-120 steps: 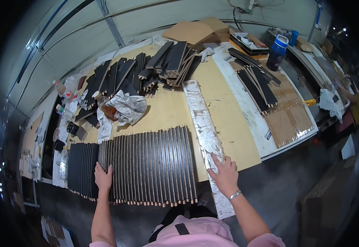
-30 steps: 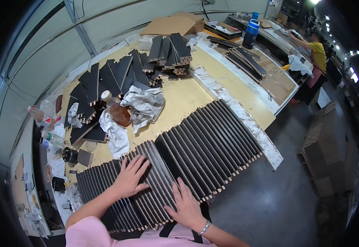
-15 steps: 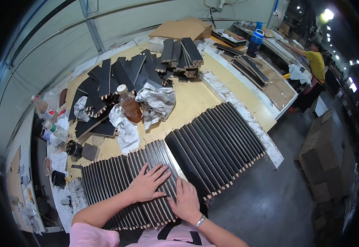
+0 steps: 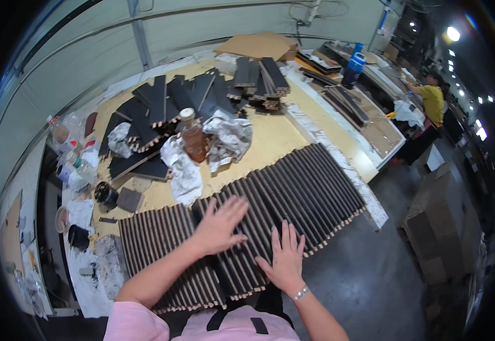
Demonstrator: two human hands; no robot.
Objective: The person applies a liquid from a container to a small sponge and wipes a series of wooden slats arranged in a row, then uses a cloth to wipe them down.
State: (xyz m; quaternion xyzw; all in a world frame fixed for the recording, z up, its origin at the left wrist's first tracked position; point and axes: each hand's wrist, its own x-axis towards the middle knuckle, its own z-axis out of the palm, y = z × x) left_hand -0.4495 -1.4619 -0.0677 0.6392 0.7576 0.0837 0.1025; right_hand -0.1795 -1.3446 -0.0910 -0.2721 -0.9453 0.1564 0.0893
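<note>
Dark-faced wooden strips with pale ends stand side by side in a long row along the table's near edge. My left hand lies with fingers spread over the strips in the middle of the row. To its right, my right hand rests with outstretched fingers on the strips near their front ends. Neither hand grips anything. At the left, another block of strips sits beside the middle ones, with a slight step between them.
Beyond the row stand a brown-liquid bottle and crumpled stained rags. Loose dark boards heap behind. Black cups are at the left. A white-smeared rail edges the table. Cardboard boxes and a person in yellow are at the right.
The middle strips have moved right with my hands, and the pale gap before the right-hand strips has closed. Both hands are further right. The view has shifted slightly.
</note>
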